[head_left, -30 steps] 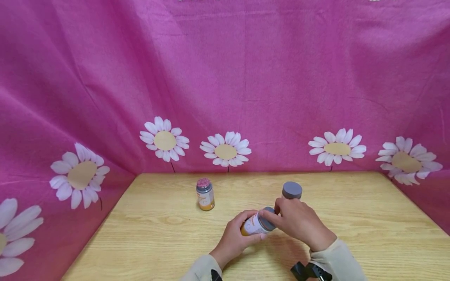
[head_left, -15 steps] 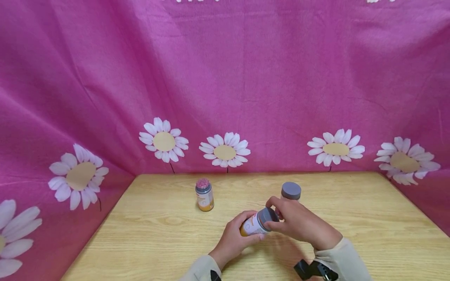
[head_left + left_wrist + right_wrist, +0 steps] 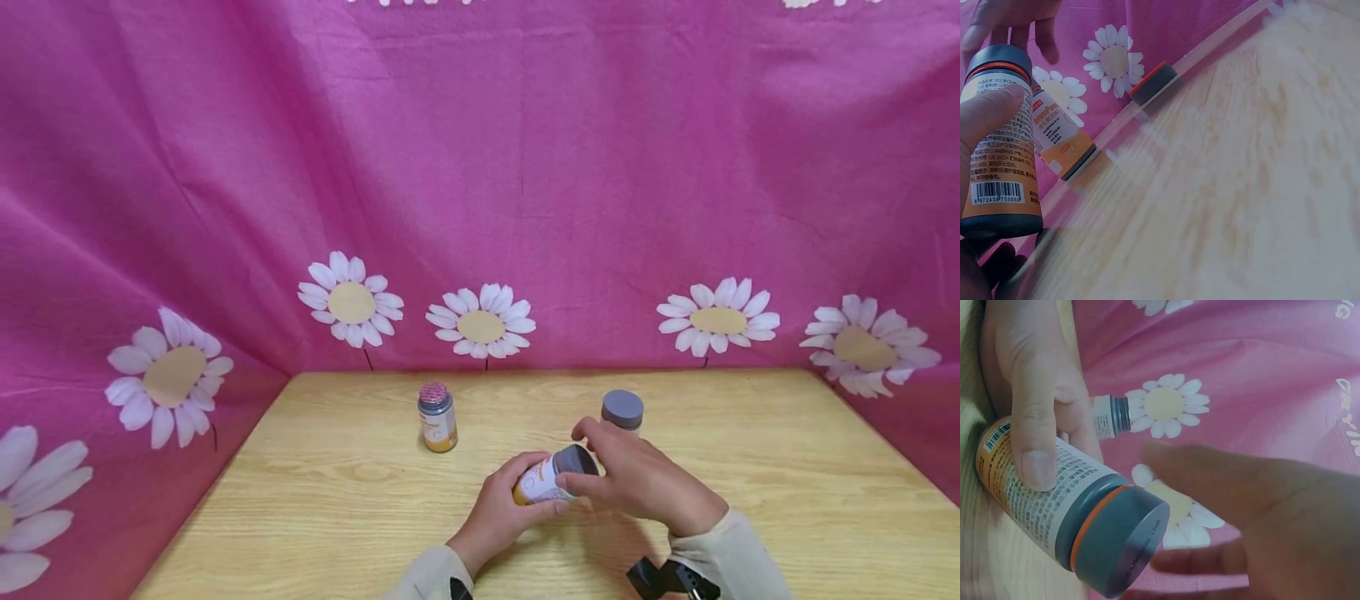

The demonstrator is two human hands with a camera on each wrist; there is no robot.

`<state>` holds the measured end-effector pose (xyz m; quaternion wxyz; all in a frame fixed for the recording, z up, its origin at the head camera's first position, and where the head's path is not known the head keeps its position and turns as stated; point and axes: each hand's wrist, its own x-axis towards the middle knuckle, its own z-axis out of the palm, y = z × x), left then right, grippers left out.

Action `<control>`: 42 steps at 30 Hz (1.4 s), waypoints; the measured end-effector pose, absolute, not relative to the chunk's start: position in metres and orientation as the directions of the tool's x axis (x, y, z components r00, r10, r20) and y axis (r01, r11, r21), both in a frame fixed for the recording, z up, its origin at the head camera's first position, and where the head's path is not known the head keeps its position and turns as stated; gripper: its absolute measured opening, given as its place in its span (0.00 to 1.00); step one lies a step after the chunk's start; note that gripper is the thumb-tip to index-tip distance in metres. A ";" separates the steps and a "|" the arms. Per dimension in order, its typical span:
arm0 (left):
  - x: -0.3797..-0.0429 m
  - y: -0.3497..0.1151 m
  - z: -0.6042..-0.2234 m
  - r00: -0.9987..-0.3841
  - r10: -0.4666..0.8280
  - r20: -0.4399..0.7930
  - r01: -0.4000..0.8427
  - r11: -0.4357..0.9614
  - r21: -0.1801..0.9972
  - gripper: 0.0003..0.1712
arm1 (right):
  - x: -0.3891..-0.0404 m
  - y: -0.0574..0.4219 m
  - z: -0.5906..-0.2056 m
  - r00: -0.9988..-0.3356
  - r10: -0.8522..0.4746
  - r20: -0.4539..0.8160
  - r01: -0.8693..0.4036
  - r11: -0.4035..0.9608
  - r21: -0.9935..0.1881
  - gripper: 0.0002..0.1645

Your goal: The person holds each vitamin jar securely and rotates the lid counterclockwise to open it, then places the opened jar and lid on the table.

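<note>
I count three bottles on or above the one wooden table (image 3: 337,500). The first, the held bottle (image 3: 538,482), is in my left hand (image 3: 495,504), gripped round its body and tilted, its grey cap (image 3: 1124,540) pointing to my right and an orange ring showing beneath it. My left thumb lies across the printed label. My right hand (image 3: 645,479) is at that cap, thumb and fingers loosely spread around it and gripping nothing; I cannot tell whether any fingertip touches.

The second, a sealed bottle (image 3: 438,433), stands upright toward the back on my left, one pink seal (image 3: 433,392) over its mouth. The third, a grey-topped bottle (image 3: 622,408), is just behind my right hand, which hides most of it. My left wrist view also shows one short grey cap-like piece (image 3: 1155,84) with an orange upper edge, on the table.

Two pale sleeves (image 3: 727,558) cover my arms. Behind is one magenta cloth (image 3: 480,167), six daisies (image 3: 350,302) along its lower part, one cut by the left edge.
</note>
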<state>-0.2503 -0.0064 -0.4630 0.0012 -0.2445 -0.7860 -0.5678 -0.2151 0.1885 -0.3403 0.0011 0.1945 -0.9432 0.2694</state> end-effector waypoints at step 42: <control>-0.253 -0.006 -0.464 -0.887 0.393 0.242 0.349 0.228 0.909 0.30 | -0.217 0.183 -0.348 -0.920 -0.338 0.198 -0.391 0.811 -0.434 0.20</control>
